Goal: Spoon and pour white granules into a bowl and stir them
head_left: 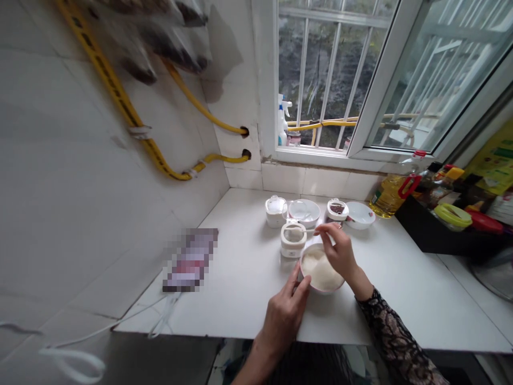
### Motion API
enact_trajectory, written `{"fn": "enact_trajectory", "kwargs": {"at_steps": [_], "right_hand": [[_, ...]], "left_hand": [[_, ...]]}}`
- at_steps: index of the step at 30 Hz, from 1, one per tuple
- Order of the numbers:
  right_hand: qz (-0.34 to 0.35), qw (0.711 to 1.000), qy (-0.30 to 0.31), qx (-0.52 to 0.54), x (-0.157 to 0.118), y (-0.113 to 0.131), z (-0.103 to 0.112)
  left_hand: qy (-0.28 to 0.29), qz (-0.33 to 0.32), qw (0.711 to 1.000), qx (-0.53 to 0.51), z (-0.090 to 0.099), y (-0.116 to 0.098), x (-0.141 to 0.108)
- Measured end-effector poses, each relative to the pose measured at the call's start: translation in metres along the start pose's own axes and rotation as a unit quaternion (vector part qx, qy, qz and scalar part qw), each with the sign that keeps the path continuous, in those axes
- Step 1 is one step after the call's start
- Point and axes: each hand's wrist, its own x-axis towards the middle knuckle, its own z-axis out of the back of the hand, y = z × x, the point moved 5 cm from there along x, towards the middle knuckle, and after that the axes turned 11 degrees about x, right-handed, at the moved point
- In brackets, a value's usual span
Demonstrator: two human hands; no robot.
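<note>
A white bowl (324, 291) holding a pale, powdery content stands near the counter's front. My left hand (284, 311) grips its left rim, thumb and fingers against the side. Above the bowl, my right hand (340, 252) pinches the handle of a small white spoon (306, 231). The spoon's far end is over an open white seasoning jar (293, 248), just left of and behind the bowl. Behind these stand another white jar (276, 212), a shallow bowl (305, 213), a jar with dark red contents (337, 209) and a white dish (360, 215).
A blurred-out flat object (191, 260) with a white cable lies on the counter (236, 289) at the left. At the right are an oil bottle (390, 195) and a black box (417, 227) with bottles. A window and yellow pipes (156, 158) are behind.
</note>
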Motion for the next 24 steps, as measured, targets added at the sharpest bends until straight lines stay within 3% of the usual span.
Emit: {"fn": "enact_trajectory", "kwargs": {"at_steps": [3,5,10,14,20,24], "right_hand": [[0.12,0.985,0.097,-0.082,-0.003,0.015,-0.011],[0.12,0.987,0.075,-0.079,-0.002,0.015,-0.004],[-0.028,0.998,-0.054,0.003,-0.003,-0.005,0.033],[-0.098,0.995,-0.033,0.006,-0.007,-0.02,0.04],[-0.121,0.99,0.068,-0.005,-0.008,-0.024,0.02],[-0.202,0.977,0.031,0.066,-0.009,-0.032,0.023]], "left_hand": [[0.007,-0.003,1.0,0.001,-0.001,0.0,0.0],[0.01,-0.005,1.0,0.004,-0.001,0.0,0.0],[0.019,-0.002,1.0,-0.004,-0.002,0.0,-0.001],[0.029,0.007,1.0,-0.008,-0.002,0.0,-0.002],[0.035,0.01,0.999,-0.006,-0.002,0.001,-0.002],[0.035,0.007,0.999,-0.003,-0.003,0.002,-0.003]]}}
